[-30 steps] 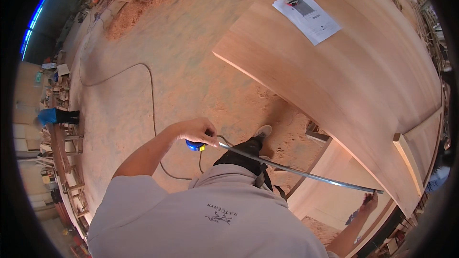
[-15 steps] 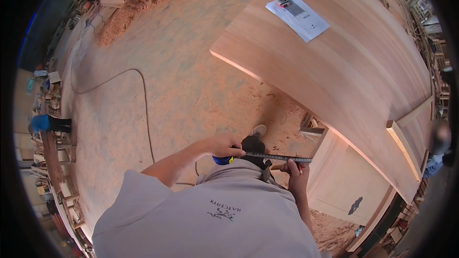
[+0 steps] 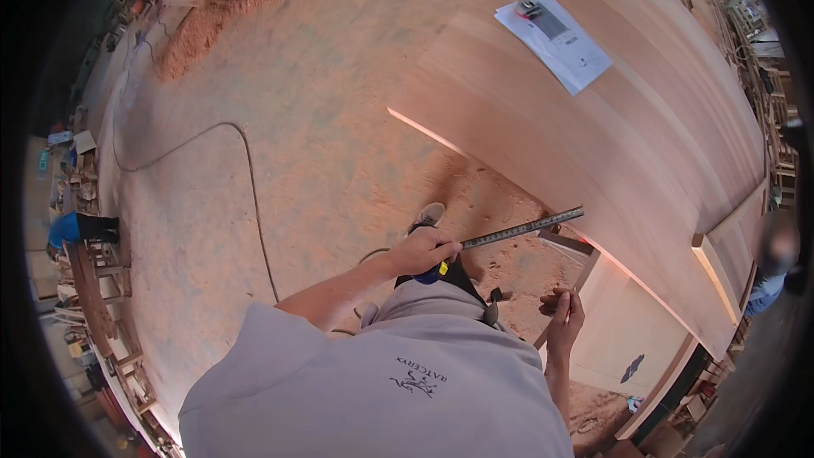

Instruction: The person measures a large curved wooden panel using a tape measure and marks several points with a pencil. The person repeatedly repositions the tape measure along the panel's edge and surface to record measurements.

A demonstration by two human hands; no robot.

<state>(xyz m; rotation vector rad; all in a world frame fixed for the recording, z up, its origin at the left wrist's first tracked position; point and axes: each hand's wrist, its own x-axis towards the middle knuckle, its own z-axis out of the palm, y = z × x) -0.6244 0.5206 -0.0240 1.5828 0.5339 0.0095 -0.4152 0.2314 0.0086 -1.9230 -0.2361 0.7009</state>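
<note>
My left hand (image 3: 421,251) is closed round a blue and yellow tape measure (image 3: 442,269) in front of my waist. Its dark, marked blade (image 3: 530,227) sticks out to the right and slightly away from me, its free tip over the near edge of a large wooden panel (image 3: 593,131). My right hand (image 3: 563,319), lower and to the right, is apart from the blade. Its fingers are curled in, with a thin, red, pencil-like thing between them, partly hidden.
White printed papers (image 3: 566,55) lie on the panel with a small red and dark object (image 3: 530,8) on top. A pale board (image 3: 632,322) stands below its edge. A cable (image 3: 254,195) crosses the dusty floor on the left. People are at far left (image 3: 72,229) and far right (image 3: 767,276).
The right hand has let go of the blade's end and dropped back. My left hand has moved right and forward with the tape measure, and the blade now points up toward the panel.
</note>
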